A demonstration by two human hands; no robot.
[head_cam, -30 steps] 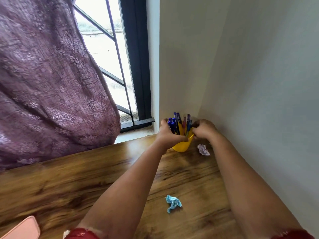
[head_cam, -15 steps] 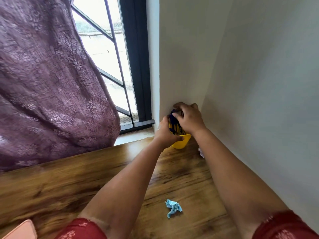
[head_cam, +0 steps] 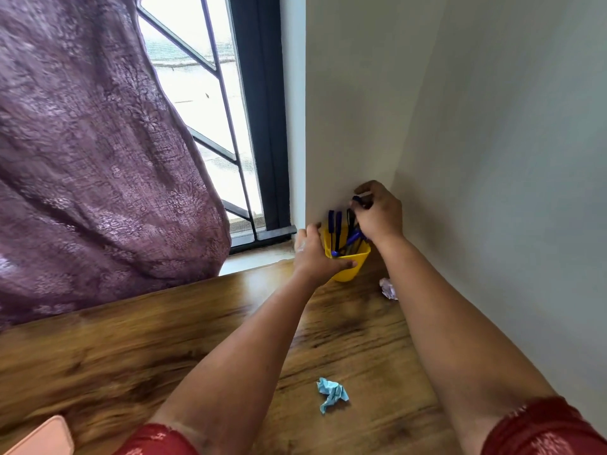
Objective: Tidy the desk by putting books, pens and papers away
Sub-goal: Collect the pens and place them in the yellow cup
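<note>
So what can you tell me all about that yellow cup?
The yellow cup looks like smooth plastic, wider at the rim than at the base. It stands on the wooden desk in the far corner by the wall, tipped a little toward the camera. Blue and dark pens stick up out of it. The left hand grips its side, and the right hand holds pens above it.
</note>
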